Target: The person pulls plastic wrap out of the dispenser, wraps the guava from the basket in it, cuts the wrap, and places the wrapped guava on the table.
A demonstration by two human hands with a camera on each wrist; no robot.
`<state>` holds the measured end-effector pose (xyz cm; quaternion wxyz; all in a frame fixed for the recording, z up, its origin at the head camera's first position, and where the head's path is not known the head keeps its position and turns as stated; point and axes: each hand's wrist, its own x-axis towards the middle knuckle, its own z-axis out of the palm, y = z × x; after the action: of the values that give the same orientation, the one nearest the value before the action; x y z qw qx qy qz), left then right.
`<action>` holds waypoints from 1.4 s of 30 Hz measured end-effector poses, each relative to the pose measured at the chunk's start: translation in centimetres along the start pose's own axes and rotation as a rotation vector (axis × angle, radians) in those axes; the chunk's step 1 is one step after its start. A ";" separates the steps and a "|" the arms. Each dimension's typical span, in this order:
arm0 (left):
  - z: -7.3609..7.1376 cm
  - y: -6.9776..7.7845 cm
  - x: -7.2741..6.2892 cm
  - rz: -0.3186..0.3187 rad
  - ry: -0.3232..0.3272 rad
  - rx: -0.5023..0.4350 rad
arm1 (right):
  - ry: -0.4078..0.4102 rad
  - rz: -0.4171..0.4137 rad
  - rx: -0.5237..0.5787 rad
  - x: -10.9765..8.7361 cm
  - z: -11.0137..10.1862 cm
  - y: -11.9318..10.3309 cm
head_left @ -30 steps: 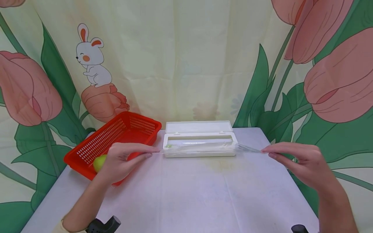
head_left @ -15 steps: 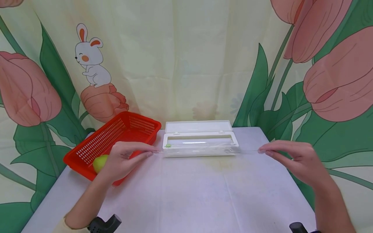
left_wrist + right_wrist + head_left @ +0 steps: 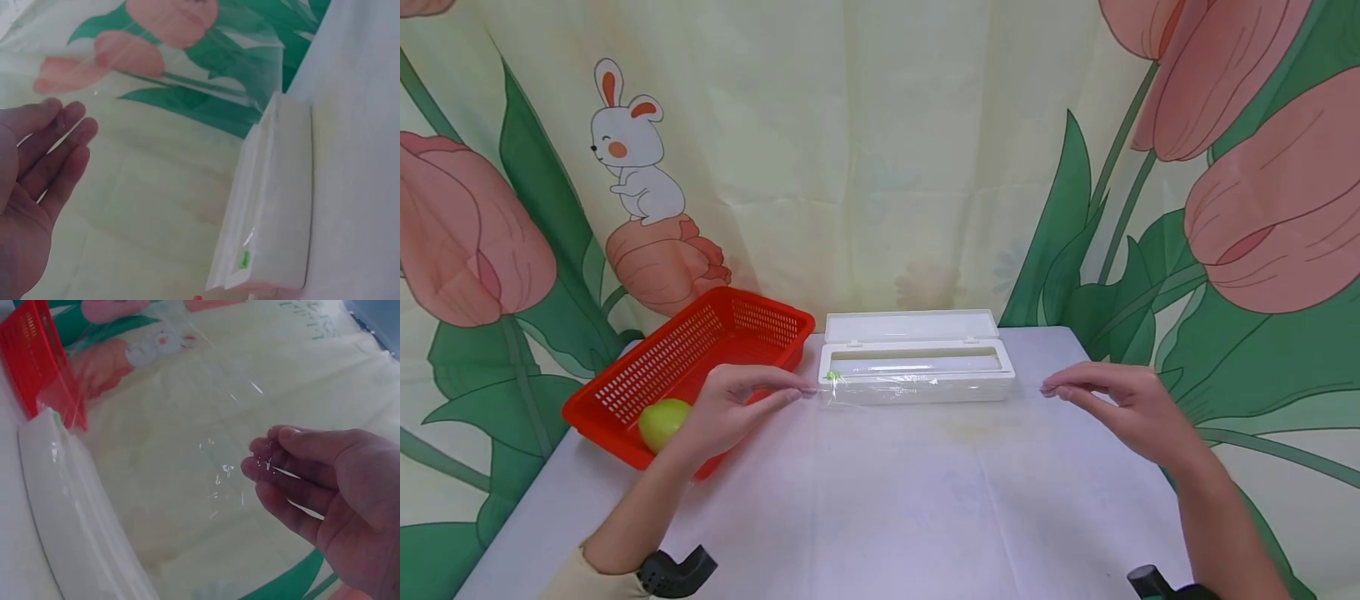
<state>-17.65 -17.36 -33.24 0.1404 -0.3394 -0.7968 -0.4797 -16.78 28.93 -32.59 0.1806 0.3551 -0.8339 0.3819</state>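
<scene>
The head view looks forward and down over the counter (image 3: 910,483) from farthest back, facing the curtain (image 3: 917,167). The left wrist view, rolled sideways and close by the left grip (image 3: 28,219), faces right along the white box (image 3: 275,206); the right wrist view — close by the right grip (image 3: 350,494) — faces left. All three share the box; head and right wrist share the red basket (image 3: 655,367).

head vw: fairly bright, even soft lt; shadows v faint on table (image 3: 925,483) below l hand (image 3: 718,408). wrist vws dimmer, hazy, slightly blurry; sm. glints off clear film (image 3: 226,469) beside r hand (image 3: 353,503).
</scene>
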 end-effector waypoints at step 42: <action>4.3 -6.9 -3.2 -0.284 -0.306 -0.263 | -0.212 0.364 0.202 -4.5 6.0 5.1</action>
<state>-19.54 -17.15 -41.76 -0.0962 -0.3080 -0.7791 -0.5375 -17.55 28.74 -41.61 -0.0161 0.2535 -0.8560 0.4504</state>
